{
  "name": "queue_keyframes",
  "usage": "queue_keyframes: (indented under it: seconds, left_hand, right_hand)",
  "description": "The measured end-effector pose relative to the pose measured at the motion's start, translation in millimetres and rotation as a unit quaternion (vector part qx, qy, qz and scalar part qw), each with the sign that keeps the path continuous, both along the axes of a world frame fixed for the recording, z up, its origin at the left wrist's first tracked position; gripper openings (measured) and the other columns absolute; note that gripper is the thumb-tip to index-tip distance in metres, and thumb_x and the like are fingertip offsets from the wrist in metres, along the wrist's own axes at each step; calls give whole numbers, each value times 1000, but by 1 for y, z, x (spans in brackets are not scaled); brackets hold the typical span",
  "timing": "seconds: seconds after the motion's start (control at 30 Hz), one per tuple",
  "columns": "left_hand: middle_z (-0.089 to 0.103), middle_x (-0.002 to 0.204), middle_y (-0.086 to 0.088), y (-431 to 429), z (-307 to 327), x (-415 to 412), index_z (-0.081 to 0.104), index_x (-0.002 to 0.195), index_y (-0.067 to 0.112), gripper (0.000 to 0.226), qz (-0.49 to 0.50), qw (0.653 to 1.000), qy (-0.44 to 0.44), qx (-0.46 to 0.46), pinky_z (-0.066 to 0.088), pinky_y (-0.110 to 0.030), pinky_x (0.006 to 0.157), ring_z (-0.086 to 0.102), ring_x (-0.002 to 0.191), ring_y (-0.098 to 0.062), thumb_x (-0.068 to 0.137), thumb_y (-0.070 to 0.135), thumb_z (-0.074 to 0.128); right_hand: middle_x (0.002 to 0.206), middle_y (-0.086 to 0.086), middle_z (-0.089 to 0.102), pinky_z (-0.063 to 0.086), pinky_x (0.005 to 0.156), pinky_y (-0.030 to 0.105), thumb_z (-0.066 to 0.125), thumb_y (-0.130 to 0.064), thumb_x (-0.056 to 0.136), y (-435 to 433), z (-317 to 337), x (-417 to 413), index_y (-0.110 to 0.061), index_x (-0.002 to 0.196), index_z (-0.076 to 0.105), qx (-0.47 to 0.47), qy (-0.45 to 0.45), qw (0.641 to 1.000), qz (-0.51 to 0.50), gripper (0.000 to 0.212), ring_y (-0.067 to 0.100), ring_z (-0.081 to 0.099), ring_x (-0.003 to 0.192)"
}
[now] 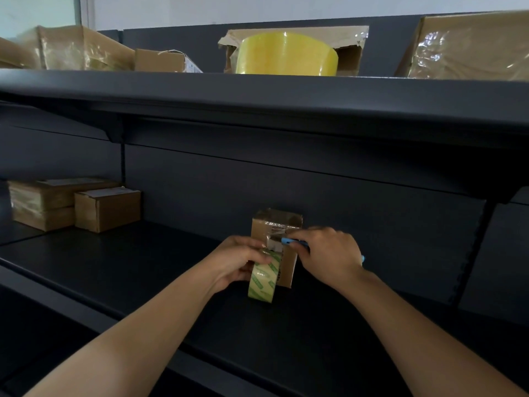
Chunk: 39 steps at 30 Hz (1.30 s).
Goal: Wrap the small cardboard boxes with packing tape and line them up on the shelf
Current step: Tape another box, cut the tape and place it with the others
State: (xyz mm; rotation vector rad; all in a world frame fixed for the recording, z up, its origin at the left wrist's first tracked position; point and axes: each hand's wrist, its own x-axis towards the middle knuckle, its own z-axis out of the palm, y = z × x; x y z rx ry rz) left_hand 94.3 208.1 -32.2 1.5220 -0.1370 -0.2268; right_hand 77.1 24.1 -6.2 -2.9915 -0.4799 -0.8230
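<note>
Cardboard box (277, 216) upright, glossy tape (275, 228) wrinkled across front

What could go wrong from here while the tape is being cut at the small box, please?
1. The blue cutter in the right hand works right beside the left hand; a slip might nick its fingers.
2. The small box stands on end; a tug from the tape roll could tip it.
3. Tape on the box looks wrinkled, so it may seal poorly.

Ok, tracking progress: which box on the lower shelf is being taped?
The upright box mid-shelf, between left hand and right hand, tape roll and blue cutter at it; the far-left boxes sit untouched.
</note>
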Motion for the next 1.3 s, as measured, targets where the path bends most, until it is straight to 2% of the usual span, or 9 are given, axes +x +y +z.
queue_keyframes:
  seconds: [0.23,0.4,0.67,1.0,1.1,1.2,1.3]
  left_hand:
    - [70,105,-12,-1,1,-2,61,113,10,37,8,1000,-8,17,56,-31,68,68,96,-22,79,-2,70]
    - [70,104,-12,-3,3,-3,63,109,11,34,9,1000,-15,22,56,-30,67,68,94,-22,78,-4,70]
    - [69,103,-13,-1,7,0,63,106,10,32,2,999,-11,43,56,-35,75,66,96,-24,78,-4,68]
    - [69,104,-13,2,12,2,66,109,4,32,-23,997,31,72,55,-35,75,66,93,-23,78,-3,66]
    - [70,98,-11,-1,11,2,67,106,4,28,-27,996,28,80,55,-34,75,67,90,-21,79,-3,66]
    - [70,93,-9,-3,9,3,67,100,6,22,-27,996,19,79,55,-33,73,67,87,-20,79,-2,67]
    - [69,91,-8,-5,9,3,66,102,6,24,-35,996,11,82,54,-31,69,66,85,-18,79,-3,66]
  right_hand:
    - [115,-10,64,45,74,28,41,-41,99,4,4,1,-42,121,60,-23,3,1000,0,29,13,61,101]
    - [113,-9,63,44,72,28,44,-41,99,5,10,0,-41,120,62,-54,6,999,-1,28,14,61,101]
    - [108,-9,65,48,72,32,51,-34,96,13,24,6,-38,109,67,-96,20,995,-21,21,16,62,94]
    - [99,-6,64,45,67,31,59,-27,91,17,34,9,-34,105,68,-93,53,993,-55,17,16,60,88]
    - [93,-5,64,47,67,31,56,-36,90,12,36,5,-29,97,69,-59,85,993,-61,16,15,60,84]
    - [81,-5,61,43,59,26,55,-51,82,11,41,1,-24,88,66,-36,79,992,-89,30,14,59,74]
    - [82,-5,59,41,59,27,54,-64,80,15,39,4,-25,85,60,7,59,994,-91,41,14,58,74]
